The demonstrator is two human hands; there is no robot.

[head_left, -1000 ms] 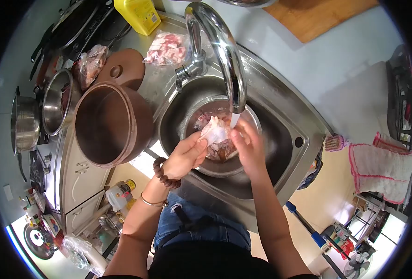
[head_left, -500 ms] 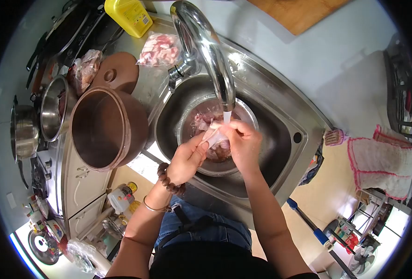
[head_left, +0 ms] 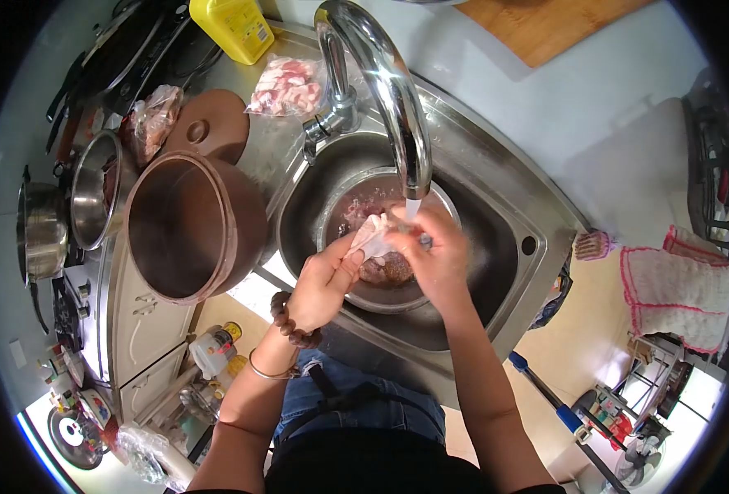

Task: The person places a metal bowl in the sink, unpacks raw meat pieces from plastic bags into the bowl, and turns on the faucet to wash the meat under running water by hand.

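Under the chrome faucet (head_left: 389, 90), a pale piece of raw meat (head_left: 372, 236) is pinched in my left hand (head_left: 325, 284), which has a beaded bracelet at its wrist. My right hand (head_left: 438, 255) is against the meat's right side, its fingers bent and blurred, so its hold on the meat is unclear. Water runs from the spout onto the right fingers. Below both hands, a metal bowl (head_left: 329, 235) with water and more meat sits in the steel sink (head_left: 488, 263).
A brown clay pot (head_left: 249, 222) stands left of the sink, its lid (head_left: 225, 123) behind it. Bagged meat (head_left: 286, 86) and a yellow bottle (head_left: 234, 31) lie at the back. Metal pots are far left, a cutting board (head_left: 545, 29) at the top right.
Since the earlier frames, my right hand has shifted slightly over the meat, its fingers moving in the water. My left hand keeps its hold. The whole view has shifted a little.
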